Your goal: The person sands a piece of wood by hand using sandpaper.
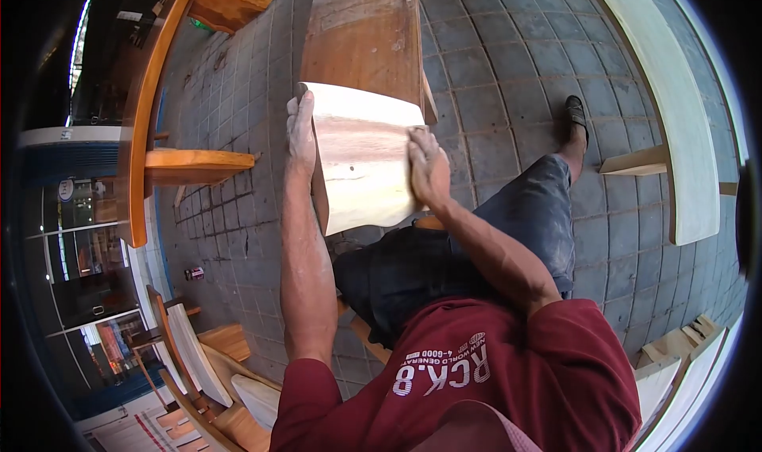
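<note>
A pale wooden board (361, 162) with a reddish-brown grain band, a small dark knot and wavy edges lies tilted in front of me, over the near end of a brown wooden bench (361, 35). My left hand (300, 134), coated in pale dust, grips the board's left edge, thumb up near the far corner. At the opposite edge is my right hand (429, 166), its fingers curled and pressed against the wood. Whether a small thing sits under those fingers is hidden.
Orange-varnished bench (143, 134) stands at the left, a pale unfinished bench (675, 111) at the right. Wooden furniture parts (214, 365) crowd the lower left. A small can (194, 273) lies on the grey tiled floor (516, 63). My leg (532, 214) stretches out right.
</note>
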The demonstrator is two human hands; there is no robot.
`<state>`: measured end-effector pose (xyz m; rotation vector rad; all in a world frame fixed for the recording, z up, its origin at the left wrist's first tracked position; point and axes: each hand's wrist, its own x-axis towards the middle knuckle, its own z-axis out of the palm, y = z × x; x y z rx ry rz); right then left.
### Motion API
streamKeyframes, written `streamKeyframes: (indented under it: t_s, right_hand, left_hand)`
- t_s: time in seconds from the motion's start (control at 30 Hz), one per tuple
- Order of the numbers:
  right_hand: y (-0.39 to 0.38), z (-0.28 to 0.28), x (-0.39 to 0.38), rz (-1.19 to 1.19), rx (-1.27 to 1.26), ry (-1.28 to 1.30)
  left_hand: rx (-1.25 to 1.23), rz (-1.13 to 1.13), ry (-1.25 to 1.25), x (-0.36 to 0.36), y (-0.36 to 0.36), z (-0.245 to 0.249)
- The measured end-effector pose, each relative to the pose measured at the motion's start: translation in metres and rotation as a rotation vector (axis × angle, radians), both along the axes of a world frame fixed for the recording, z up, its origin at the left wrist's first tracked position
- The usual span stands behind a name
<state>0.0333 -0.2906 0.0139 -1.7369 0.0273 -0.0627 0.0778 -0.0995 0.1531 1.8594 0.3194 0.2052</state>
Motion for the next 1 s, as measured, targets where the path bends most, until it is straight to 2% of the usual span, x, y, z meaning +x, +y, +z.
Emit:
streamKeyframes:
  t_s: [0.03, 0.07, 0.1, 0.13, 0.2, 0.27, 0.3, 0.33, 0.37, 0.4, 0.47, 0.5, 0.53, 0.57, 0.6, 0.67, 0.73, 0.77, 0.8, 0.87, 0.93, 1.0]
  right_hand:
    - [0.002, 0.020, -0.004, 0.092, 0.113, -0.229]
    - [0.011, 0.039, -0.011, 0.212, 0.174, -0.243]
    - [0.013, 0.072, -0.020, 0.287, 0.254, -0.398]
    - [0.021, 0.095, -0.034, 0.272, 0.115, -0.457]
    - [0.024, 0.098, -0.036, 0.293, 0.107, -0.640]
    - [0.018, 0.057, -0.014, 0.304, 0.333, -0.673]
    - [0.009, 0.032, -0.010, 0.201, 0.213, -0.598]
    - [-0.005, 0.013, -0.008, 0.162, 0.081, -0.316]
    - [-0.015, -0.010, -0.003, 0.104, 0.016, -0.091]
    - [-0.022, -0.015, 0.001, 0.112, 0.044, -0.004]
    - [-0.014, -0.010, -0.011, 0.032, -0.145, 0.014]
    - [-0.007, -0.002, -0.018, 0.070, -0.125, -0.116]
    - [0.001, 0.021, -0.024, 0.145, 0.109, -0.173]
    - [0.008, 0.055, -0.032, 0.100, 0.135, -0.464]
    - [0.001, 0.090, -0.039, 0.344, 0.248, -0.415]
    - [0.013, 0.084, -0.057, 0.297, 0.089, -0.506]
    - [-0.004, 0.057, -0.042, 0.433, 0.056, -0.439]
    - [-0.004, 0.024, -0.030, 0.396, 0.098, -0.316]
    - [-0.020, 0.026, -0.020, 0.301, 0.031, -0.255]
    - [-0.022, -0.026, -0.004, 0.168, -0.298, -0.155]
    - [-0.015, -0.025, -0.006, 0.096, -0.366, -0.187]
    - [-0.010, 0.018, -0.014, 0.217, -0.258, -0.144]
  left_hand:
    - [-0.045, -0.018, -0.002, 0.003, -0.002, 0.005]
    - [-0.094, -0.034, 0.006, 0.004, -0.006, 0.008]
    - [-0.146, -0.046, 0.021, 0.001, -0.010, 0.005]
    - [-0.134, -0.040, 0.023, 0.001, -0.011, 0.000]
    - [-0.089, -0.022, 0.009, 0.004, -0.005, 0.000]
    - [-0.013, 0.020, -0.027, -0.002, -0.003, 0.000]
    - [0.019, 0.041, -0.048, -0.004, -0.002, -0.002]
    - [0.024, 0.045, -0.034, -0.005, 0.004, -0.005]
    - [0.026, 0.045, -0.021, -0.005, 0.011, -0.010]
    - [0.024, 0.043, -0.011, -0.003, 0.011, -0.009]
    - [0.023, -0.008, -0.023, -0.001, 0.006, -0.005]
    - [0.025, -0.030, -0.023, -0.002, 0.002, 0.001]
    - [-0.005, -0.034, -0.022, -0.001, -0.004, 0.006]
    - [-0.034, -0.038, -0.018, -0.001, -0.010, 0.011]
    - [-0.062, -0.041, -0.009, -0.003, -0.014, 0.011]
    - [-0.079, -0.023, 0.053, -0.004, -0.013, 0.011]
    - [-0.041, 0.044, 0.111, -0.012, -0.020, 0.019]
    - [-0.012, 0.079, 0.118, -0.012, -0.007, 0.010]
    - [0.008, 0.104, 0.121, -0.014, -0.002, 0.008]
    - [0.042, 0.149, 0.131, -0.018, 0.002, 0.007]
    - [0.062, 0.102, 0.123, -0.012, 0.008, 0.003]
    - [0.071, 0.069, 0.112, -0.010, 0.005, 0.005]
